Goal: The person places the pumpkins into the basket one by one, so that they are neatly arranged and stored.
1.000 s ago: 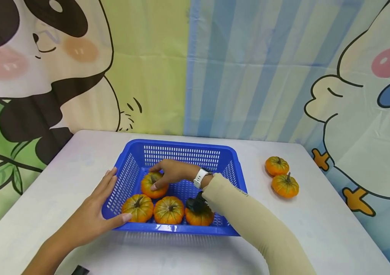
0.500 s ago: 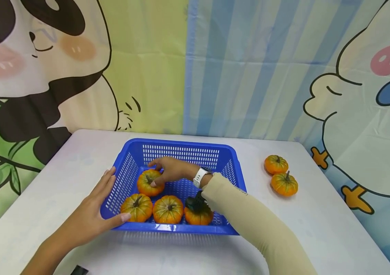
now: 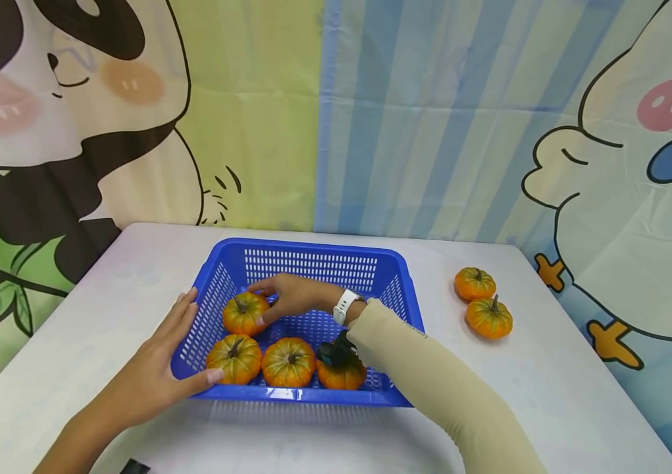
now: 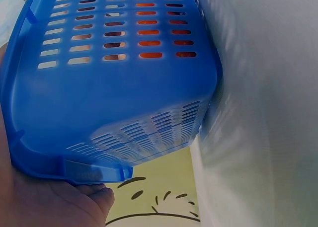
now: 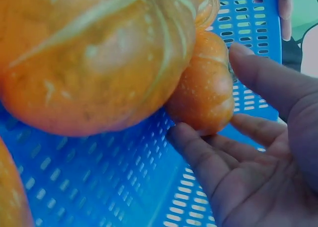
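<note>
Touching a pumpkin (image 3: 242, 315), your spread right hand (image 3: 293, 295) reaches past three other pumpkins (image 3: 288, 363); your spread left hand (image 3: 160, 365) touches the basket (image 3: 312, 395).

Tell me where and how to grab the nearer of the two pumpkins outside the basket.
Best grip the nearer pumpkin by its bulging left and right sides, coming from above and the near side. The other pumpkin crowds its far side, while its near side looks open. Its stem points up, so the grip should probably straddle it.
</note>
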`<move>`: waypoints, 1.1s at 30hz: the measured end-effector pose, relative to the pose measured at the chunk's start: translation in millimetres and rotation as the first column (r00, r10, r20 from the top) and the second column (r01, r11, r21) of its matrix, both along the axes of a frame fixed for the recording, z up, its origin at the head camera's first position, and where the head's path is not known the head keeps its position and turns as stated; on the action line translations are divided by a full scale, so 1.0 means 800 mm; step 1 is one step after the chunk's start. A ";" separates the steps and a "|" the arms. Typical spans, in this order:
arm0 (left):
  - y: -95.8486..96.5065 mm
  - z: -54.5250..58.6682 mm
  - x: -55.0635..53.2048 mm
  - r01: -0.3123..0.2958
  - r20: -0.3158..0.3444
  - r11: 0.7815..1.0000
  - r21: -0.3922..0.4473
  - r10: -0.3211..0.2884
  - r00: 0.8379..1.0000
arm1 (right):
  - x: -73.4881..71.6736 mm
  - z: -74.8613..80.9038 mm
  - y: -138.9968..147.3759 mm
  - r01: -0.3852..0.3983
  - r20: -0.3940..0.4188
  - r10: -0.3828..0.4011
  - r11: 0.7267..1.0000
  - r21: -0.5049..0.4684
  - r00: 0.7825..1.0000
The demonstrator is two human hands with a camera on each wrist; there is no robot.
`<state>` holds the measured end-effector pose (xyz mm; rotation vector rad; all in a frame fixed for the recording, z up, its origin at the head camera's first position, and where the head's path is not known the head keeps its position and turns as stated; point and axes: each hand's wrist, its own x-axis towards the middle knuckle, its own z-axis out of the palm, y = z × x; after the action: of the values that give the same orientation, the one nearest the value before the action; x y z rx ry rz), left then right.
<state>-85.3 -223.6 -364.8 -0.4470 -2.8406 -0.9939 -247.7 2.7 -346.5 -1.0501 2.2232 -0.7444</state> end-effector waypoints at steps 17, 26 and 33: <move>0.000 -0.001 -0.003 0.007 0.004 1.000 0.013 -0.007 1.000 | 0.003 0.041 0.018 -0.023 -0.011 0.022 0.996 -0.081 1.000; -0.001 0.000 -0.002 -0.002 0.007 1.000 0.004 0.002 1.000 | 0.006 0.065 0.042 0.019 -0.006 -0.020 0.988 -0.154 1.000; -0.001 0.000 -0.004 -0.003 0.010 1.000 -0.005 0.003 1.000 | 0.006 0.080 0.065 0.031 -0.012 -0.034 0.982 -0.186 0.999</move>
<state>-88.5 -224.1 -365.1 -0.4396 -2.8523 -0.9913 -242.8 54.9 -282.8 -1.1129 2.2211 -0.9768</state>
